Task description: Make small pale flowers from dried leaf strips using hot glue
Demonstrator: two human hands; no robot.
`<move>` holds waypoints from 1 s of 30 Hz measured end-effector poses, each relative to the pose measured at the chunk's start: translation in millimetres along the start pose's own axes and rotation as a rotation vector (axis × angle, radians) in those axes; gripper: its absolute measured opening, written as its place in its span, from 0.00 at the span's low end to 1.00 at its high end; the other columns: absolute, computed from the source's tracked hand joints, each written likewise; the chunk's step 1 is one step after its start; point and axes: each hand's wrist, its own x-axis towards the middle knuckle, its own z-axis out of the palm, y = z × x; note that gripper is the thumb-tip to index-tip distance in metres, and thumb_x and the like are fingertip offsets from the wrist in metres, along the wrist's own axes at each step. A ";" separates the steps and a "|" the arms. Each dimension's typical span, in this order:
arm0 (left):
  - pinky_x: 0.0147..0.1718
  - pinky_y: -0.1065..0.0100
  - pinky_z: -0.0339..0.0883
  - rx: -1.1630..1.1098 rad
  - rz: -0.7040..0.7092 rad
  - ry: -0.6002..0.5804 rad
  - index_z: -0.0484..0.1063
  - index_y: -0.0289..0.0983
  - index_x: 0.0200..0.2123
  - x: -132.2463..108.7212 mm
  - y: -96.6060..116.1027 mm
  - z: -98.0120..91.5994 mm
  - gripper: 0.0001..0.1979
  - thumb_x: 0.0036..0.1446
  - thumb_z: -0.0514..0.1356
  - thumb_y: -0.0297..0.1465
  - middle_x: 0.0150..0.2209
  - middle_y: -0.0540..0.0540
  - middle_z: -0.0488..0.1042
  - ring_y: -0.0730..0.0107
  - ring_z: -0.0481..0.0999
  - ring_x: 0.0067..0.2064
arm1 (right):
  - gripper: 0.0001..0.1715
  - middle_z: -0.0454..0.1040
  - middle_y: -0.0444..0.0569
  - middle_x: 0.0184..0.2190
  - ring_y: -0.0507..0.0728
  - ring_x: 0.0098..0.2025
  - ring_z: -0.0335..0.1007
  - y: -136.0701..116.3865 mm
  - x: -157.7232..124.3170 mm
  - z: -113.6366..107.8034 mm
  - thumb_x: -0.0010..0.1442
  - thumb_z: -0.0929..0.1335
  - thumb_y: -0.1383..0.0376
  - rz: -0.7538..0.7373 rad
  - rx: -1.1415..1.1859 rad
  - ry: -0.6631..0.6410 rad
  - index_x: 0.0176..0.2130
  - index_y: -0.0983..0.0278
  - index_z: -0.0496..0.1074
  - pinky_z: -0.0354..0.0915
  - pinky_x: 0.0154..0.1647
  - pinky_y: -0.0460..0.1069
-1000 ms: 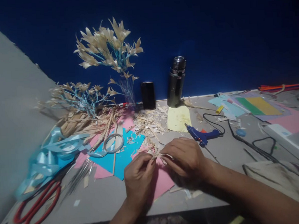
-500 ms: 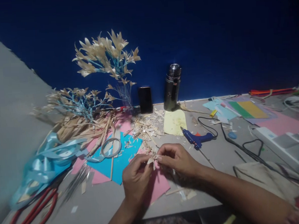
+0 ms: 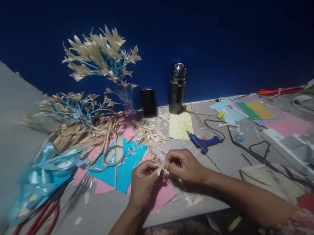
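Note:
Between my two hands is a small cream-coloured husk flower (image 3: 160,169), its petals splayed outward. My left hand (image 3: 144,183) pinches it from the left with thumb and forefinger. From the right, my right hand (image 3: 184,167) pinches its other side, the fingertips close to the left ones. Beneath my hands lies pink paper (image 3: 165,196). Just beyond them spreads a heap of pale husk scraps (image 3: 149,132). A blue hot glue gun (image 3: 203,143) rests on its side to the right of my right hand.
Finished-looking flower bunches (image 3: 98,57) stand at the back left. A steel flask (image 3: 178,90) and a phone (image 3: 148,103) lean near the wall. Blue ribbon (image 3: 49,168), red-handled scissors (image 3: 37,223) and a tape ring (image 3: 114,155) lie left; a white power strip (image 3: 287,152) lies right.
The view has shifted slightly, so the table's things sit a little further left. The flower has turned between my fingers, and its petals show more openly. Both hands keep their pinch.

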 end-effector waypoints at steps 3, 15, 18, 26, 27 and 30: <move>0.23 0.70 0.66 0.127 0.122 0.029 0.74 0.36 0.19 2.5 -2.3 -4.8 0.07 0.38 0.70 0.27 0.19 0.50 0.75 0.71 0.72 0.22 | 0.06 0.67 0.40 0.20 0.49 0.22 0.58 -1.2 1.3 -1.9 0.55 0.68 0.67 -0.044 -0.017 0.011 0.27 0.66 0.74 0.53 0.26 0.44; 0.33 0.66 0.68 0.227 0.443 -0.093 0.75 0.39 0.22 17.4 -6.7 -8.9 0.08 0.47 0.67 0.23 0.26 0.49 0.78 0.66 0.76 0.31 | 0.12 0.67 0.41 0.20 0.50 0.23 0.58 -6.2 8.5 -9.5 0.52 0.71 0.59 0.259 0.298 -0.074 0.30 0.67 0.74 0.54 0.25 0.45; 0.33 0.66 0.67 0.244 0.477 -0.108 0.75 0.39 0.22 19.6 -6.0 -9.2 0.08 0.48 0.67 0.23 0.26 0.49 0.77 0.67 0.76 0.31 | 0.12 0.66 0.41 0.20 0.49 0.23 0.57 -4.8 9.5 -9.8 0.52 0.71 0.59 0.259 0.287 -0.064 0.29 0.67 0.73 0.53 0.24 0.45; 0.29 0.69 0.67 0.313 0.437 -0.071 0.78 0.40 0.23 19.4 -7.7 -8.0 0.05 0.46 0.65 0.24 0.24 0.50 0.78 0.68 0.74 0.28 | 0.08 0.68 0.41 0.20 0.49 0.24 0.57 -1.4 11.5 -9.2 0.51 0.69 0.63 0.246 0.274 -0.036 0.28 0.67 0.74 0.54 0.25 0.44; 0.28 0.69 0.67 0.313 0.406 -0.065 0.78 0.39 0.23 18.6 -6.7 -6.6 0.04 0.46 0.66 0.24 0.24 0.50 0.78 0.69 0.74 0.27 | 0.08 0.68 0.41 0.20 0.49 0.24 0.57 -1.3 11.6 -9.2 0.51 0.70 0.63 0.252 0.273 -0.034 0.28 0.67 0.74 0.54 0.25 0.44; 0.25 0.71 0.66 0.240 0.311 -0.058 0.79 0.39 0.29 16.9 -2.4 -2.1 0.07 0.43 0.68 0.25 0.22 0.52 0.76 0.70 0.72 0.24 | 0.09 0.69 0.41 0.21 0.49 0.24 0.59 -2.3 11.8 -9.4 0.51 0.70 0.62 0.267 0.287 -0.039 0.29 0.67 0.74 0.56 0.25 0.44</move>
